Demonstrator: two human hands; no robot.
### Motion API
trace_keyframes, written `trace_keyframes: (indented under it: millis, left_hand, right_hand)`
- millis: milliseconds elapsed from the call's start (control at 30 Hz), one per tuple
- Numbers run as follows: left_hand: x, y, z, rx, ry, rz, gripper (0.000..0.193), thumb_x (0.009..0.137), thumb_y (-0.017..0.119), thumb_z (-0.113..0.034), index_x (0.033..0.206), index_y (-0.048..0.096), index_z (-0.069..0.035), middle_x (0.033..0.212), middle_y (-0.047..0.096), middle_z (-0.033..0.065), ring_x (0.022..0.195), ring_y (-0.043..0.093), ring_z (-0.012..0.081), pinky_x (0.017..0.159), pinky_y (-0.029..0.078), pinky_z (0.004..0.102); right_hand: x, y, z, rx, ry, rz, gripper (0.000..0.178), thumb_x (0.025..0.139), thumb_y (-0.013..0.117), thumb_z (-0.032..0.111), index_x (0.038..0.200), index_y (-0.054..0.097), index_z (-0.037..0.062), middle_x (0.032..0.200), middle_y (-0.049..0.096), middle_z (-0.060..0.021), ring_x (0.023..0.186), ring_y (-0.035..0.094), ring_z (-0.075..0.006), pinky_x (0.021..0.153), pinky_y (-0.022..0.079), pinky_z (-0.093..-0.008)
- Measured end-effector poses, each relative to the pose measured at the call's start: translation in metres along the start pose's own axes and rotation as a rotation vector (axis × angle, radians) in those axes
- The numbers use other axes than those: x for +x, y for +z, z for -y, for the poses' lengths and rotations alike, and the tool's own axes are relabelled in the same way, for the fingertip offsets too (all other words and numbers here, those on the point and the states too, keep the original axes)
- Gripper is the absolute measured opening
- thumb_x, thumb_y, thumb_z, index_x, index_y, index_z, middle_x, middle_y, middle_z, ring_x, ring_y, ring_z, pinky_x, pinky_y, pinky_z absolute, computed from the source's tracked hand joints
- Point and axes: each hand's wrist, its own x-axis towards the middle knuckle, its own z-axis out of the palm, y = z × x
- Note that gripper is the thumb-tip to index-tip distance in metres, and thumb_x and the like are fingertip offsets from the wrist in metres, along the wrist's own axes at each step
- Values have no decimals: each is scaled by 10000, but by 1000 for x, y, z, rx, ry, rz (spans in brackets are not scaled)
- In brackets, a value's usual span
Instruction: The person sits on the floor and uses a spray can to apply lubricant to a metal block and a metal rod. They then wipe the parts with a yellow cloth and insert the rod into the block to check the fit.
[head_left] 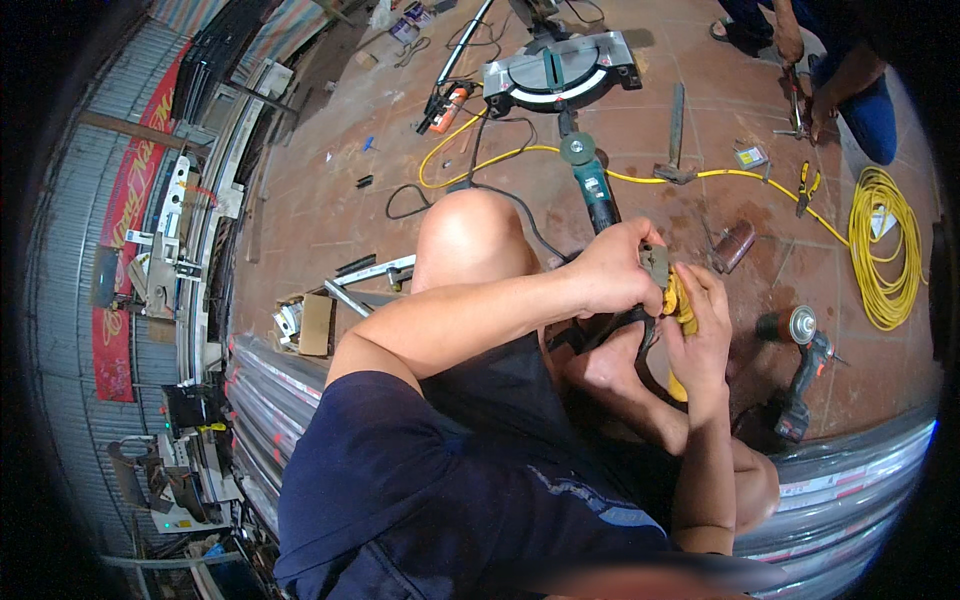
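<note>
My left hand [618, 268] pinches a small grey metal piece [656, 264] in front of my bent legs. Close beside it on the right, my right hand [703, 325] is closed around a yellow-handled tool [683, 303]. The tool meets or nearly touches the metal piece; its exact kind is hidden by my fingers. A yellow end [678, 388] shows below my right palm. Just beyond my left hand, a teal angle grinder [592, 185] lies on the floor. To the right of my hands lies a brown cylinder [734, 246].
A mitre saw [556, 75] stands ahead, with a hammer [677, 135] to its right. A yellow hose [885, 255] lies coiled at right, near pliers [806, 190] and a cordless power tool [797, 385]. Another person's hand [790, 45] works at upper right. Wrapped profiles [850, 485] lie behind.
</note>
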Motion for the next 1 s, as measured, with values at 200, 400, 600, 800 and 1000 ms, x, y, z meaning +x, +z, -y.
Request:
trace_keyframes:
  millis: [200,400,600,800,1000]
  left_hand:
    - [6,3,2,-164,-53,60,688,645,935,86,1240,603,-8,1026,728,88,949,712,198,814,582,355]
    - [0,4,5,81,51,23,732,617,953,-2,1247,580,-3,998,700,101,934,701,233,794,570,387]
    - [-12,18,17,368,552,-142,603,669,811,-8,1216,558,12,1070,626,244,1031,653,463,902,544,484]
    - [-19,21,18,710,887,-23,576,650,834,-76,1166,586,-15,1166,582,184,1090,594,471,965,552,517]
    - [-18,19,22,717,866,97,445,716,801,-80,1110,603,-28,1156,593,167,1108,608,435,925,559,495]
  right_hand:
    - [-8,9,-12,21,99,-129,375,947,741,25,1322,754,49,1269,767,-188,1181,752,-386,1051,586,-435]
    - [-9,0,-16,21,65,-7,319,925,758,106,1238,755,44,1211,763,-199,1107,753,-414,982,597,-441]
    - [-13,8,-20,54,96,-25,293,919,735,110,1199,748,25,1088,766,-185,1016,756,-382,903,592,-432]
    - [-18,18,-33,1047,807,147,121,1037,617,95,1104,700,36,930,738,-49,706,662,-109,629,502,-248]
    - [-22,18,-35,1171,1016,288,208,1103,573,170,1203,704,44,936,732,-61,717,676,-148,596,511,-296]
